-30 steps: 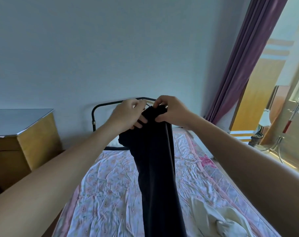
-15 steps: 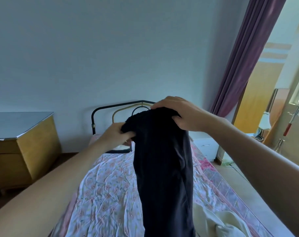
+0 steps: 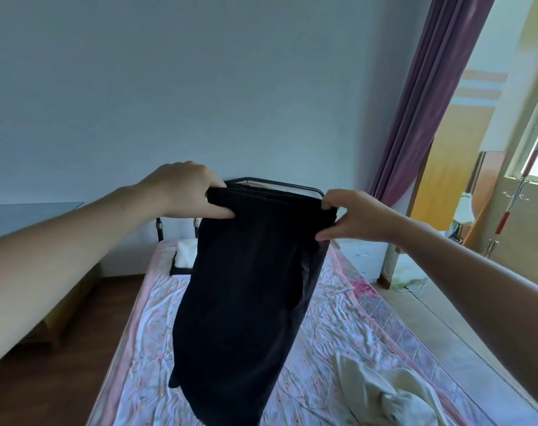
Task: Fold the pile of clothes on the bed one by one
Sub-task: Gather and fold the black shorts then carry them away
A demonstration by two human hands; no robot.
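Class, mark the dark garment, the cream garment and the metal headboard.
dark garment (image 3: 246, 302), head view, middle of the hanging cloth.
cream garment (image 3: 393, 398), head view, crumpled middle.
metal headboard (image 3: 307, 188), head view, top rail.

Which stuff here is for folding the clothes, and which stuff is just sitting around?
For the folding:
- dark trousers, held up by the left hand and right hand
- pale garment waiting on the bed

Just sitting around:
- purple curtain
- lamp
- white drawers
- wooden cabinet
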